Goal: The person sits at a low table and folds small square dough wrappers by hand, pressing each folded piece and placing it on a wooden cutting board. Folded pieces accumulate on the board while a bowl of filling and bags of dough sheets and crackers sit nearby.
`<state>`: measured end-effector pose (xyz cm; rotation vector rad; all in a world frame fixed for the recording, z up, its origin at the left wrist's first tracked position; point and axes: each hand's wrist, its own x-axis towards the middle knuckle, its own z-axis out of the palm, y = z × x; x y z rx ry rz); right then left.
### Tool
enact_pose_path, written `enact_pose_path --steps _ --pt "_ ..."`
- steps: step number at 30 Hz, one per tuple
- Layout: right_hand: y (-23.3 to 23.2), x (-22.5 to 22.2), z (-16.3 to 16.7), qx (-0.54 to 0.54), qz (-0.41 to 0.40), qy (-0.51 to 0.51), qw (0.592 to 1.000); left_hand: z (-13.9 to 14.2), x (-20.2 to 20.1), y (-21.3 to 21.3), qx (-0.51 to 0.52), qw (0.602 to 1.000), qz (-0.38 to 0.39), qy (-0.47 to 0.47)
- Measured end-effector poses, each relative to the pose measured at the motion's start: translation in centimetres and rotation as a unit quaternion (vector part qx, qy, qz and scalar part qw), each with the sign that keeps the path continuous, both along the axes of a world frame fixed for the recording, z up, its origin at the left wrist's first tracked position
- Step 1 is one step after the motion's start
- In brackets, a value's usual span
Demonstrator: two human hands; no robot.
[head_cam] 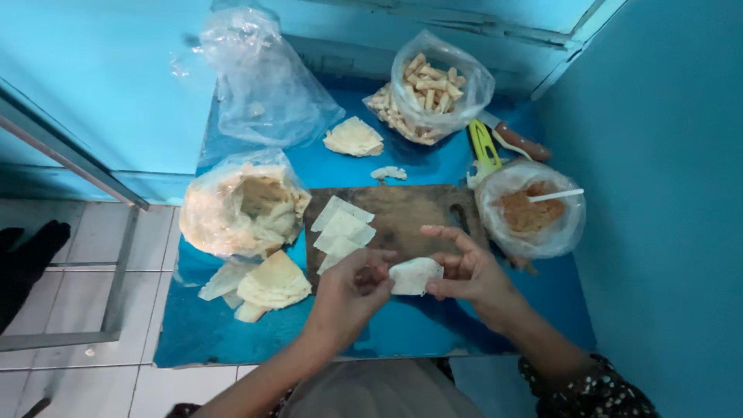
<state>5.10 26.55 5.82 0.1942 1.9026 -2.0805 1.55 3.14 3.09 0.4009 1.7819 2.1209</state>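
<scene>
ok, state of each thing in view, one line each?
left hand: pinching the wrapper's left end
right hand: gripping the wrapper's right side
pastry wrapper: folded, held above the table edge
cut wrappers: fanned on the cutting board
bag of wrappers: open
bag of rolled pieces: open, full
filling bag: open, white spoon in it
clear bag: crumpled, nearly empty
knife: lying flat

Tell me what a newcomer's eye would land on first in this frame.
The two hands at the bottom centre: the left hand and right hand pinch a pale folded wrapper between them above a blue table. Behind them, cut wrappers lie on a wooden board, and a clear bag of finished rolls sits at the back.
</scene>
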Motion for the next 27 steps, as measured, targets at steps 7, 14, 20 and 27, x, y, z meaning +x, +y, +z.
enact_pose_path --steps 7,14,20,27 --pt "3.8 -3.9 -0.5 0.118 -0.051 0.100 0.987 -0.2 -4.5 4.6 -0.199 0.948 0.045 0.245" --pt "2.3 -7.1 -1.1 0.481 -0.043 0.328 0.812 -1.5 -8.3 8.6 -0.301 0.875 0.069 0.373" --pt "1.7 -6.3 -0.6 0.565 -0.051 0.414 0.712 -1.1 -8.2 8.0 -0.454 0.805 0.021 0.382" --pt "1.6 -6.4 -0.3 0.553 -0.044 0.344 0.758 -1.6 -7.3 7.4 -0.438 0.736 0.099 0.506"
